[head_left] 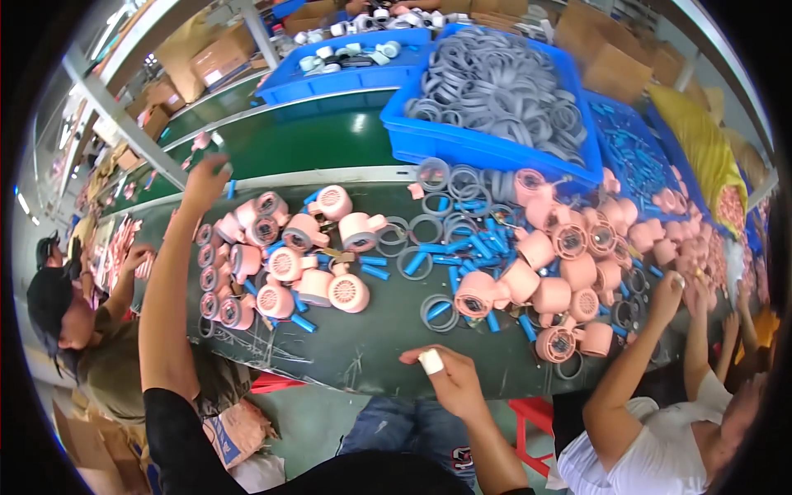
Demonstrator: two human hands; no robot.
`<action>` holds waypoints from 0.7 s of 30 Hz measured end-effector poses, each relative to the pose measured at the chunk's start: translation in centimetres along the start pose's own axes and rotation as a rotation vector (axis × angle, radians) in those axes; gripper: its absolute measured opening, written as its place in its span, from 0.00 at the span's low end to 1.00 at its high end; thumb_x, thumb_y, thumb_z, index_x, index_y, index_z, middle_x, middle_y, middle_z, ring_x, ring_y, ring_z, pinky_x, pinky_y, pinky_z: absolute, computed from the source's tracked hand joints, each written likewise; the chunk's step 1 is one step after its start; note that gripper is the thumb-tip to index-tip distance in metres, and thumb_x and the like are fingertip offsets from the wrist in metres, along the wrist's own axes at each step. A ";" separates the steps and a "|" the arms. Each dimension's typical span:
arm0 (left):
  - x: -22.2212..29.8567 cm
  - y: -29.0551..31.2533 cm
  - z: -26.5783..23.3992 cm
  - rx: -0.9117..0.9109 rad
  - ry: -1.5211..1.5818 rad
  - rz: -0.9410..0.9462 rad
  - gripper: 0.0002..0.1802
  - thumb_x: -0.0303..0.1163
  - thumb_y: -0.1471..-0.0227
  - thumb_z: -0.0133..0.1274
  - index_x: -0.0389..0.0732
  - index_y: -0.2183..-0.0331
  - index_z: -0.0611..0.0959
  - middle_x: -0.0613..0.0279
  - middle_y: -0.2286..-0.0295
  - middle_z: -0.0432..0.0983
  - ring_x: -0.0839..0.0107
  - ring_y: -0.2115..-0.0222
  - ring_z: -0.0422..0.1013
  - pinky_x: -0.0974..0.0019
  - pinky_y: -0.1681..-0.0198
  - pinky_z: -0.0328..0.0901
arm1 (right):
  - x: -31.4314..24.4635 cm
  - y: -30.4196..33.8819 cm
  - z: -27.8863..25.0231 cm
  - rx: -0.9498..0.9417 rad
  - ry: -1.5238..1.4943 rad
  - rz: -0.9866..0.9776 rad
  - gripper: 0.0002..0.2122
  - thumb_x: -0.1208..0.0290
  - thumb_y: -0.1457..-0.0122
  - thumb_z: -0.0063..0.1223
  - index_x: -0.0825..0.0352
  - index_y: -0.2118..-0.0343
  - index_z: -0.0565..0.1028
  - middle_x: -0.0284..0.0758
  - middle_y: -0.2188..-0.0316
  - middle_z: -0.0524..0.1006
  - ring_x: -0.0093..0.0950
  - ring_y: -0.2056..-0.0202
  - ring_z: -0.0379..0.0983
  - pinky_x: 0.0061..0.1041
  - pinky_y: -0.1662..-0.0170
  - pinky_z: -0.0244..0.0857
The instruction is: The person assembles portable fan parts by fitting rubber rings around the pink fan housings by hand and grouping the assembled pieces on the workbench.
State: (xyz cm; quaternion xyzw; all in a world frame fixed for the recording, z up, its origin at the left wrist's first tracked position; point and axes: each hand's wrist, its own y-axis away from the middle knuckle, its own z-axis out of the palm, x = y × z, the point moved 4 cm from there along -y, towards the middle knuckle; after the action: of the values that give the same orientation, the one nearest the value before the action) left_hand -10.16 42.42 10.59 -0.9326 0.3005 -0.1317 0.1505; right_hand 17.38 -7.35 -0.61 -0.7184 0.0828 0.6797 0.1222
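Observation:
My left hand [208,177] is stretched out far left over the edge of the green conveyor belt [330,136]. Its fingers look apart with nothing between them, though slightly blurred. Just beyond it is a small pink part with a white piece [202,141]. Low over the table's near edge, my right hand [452,384] is empty, fingers loosely extended, a white wrap around one digit. Between my hands lie pink round fan housings [348,294] with grilles and short necks, blue cylindrical batteries [375,271] and grey rings [426,228]. A bigger heap of pink housings [552,295] lies right of centre.
A blue crate [487,148] full of grey rings stands behind the heap. Farther back is a blue tray [346,80] with white and dark parts; blue batteries fill another bin [627,148]. Co-workers sit left and right, one person's hand [667,297] close by. A metal post [124,124] rises at left.

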 end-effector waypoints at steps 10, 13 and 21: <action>42.2 -6.5 4.1 -0.077 0.459 0.884 0.23 0.22 0.51 0.54 0.40 0.50 0.82 0.52 0.48 0.76 0.52 0.45 0.70 0.56 0.41 0.66 | -0.1 0.2 -0.9 -0.039 0.021 -0.137 0.11 0.75 0.34 0.47 0.70 0.55 0.80 0.39 0.59 0.82 0.36 0.56 0.79 0.32 0.50 0.71; 49.2 -6.9 6.3 -0.016 0.450 1.041 0.25 0.18 0.54 0.52 0.41 0.52 0.84 0.52 0.49 0.76 0.54 0.43 0.66 0.55 0.38 0.62 | 0.1 0.4 -1.0 -0.031 0.002 -0.144 0.10 0.75 0.34 0.50 0.69 0.55 0.80 0.38 0.60 0.81 0.36 0.57 0.78 0.32 0.51 0.71; 50.3 -11.0 8.6 -0.154 0.316 0.996 0.15 0.23 0.52 0.55 0.44 0.61 0.88 0.53 0.61 0.81 0.53 0.54 0.74 0.55 0.48 0.68 | 0.4 0.2 -0.6 -0.060 0.004 -0.129 0.10 0.75 0.34 0.50 0.68 0.54 0.80 0.39 0.59 0.81 0.36 0.57 0.78 0.30 0.51 0.71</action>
State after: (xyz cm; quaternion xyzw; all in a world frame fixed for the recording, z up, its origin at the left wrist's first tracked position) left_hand 37.93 22.51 14.40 -0.6541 0.7349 -0.1607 0.0790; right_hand 17.89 -7.73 -1.02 -0.7269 0.0163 0.6713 0.1439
